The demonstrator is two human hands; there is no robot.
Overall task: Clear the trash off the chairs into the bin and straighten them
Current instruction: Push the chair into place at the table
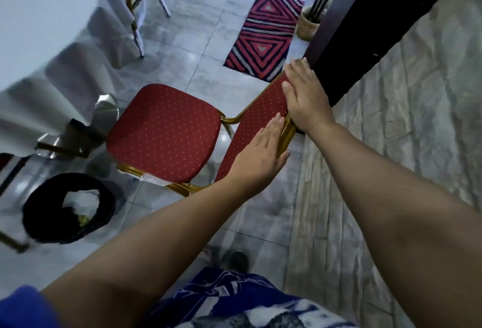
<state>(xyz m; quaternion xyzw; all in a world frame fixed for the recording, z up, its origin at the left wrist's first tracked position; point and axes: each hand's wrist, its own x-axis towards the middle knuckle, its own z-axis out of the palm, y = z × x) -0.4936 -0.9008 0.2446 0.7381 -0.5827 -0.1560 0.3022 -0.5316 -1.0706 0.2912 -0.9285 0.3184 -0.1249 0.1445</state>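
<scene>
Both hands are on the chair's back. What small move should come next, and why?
Probably push the chair toward the table. Its seat looks bare, the bin already holds trash, and the chair stands away from the table. The right hand grips the backrest top; the left hand lies flat on it.

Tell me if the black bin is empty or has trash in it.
Not empty: the black bin holds crumpled white trash and a yellowish scrap. How full, cannot tell.
</scene>
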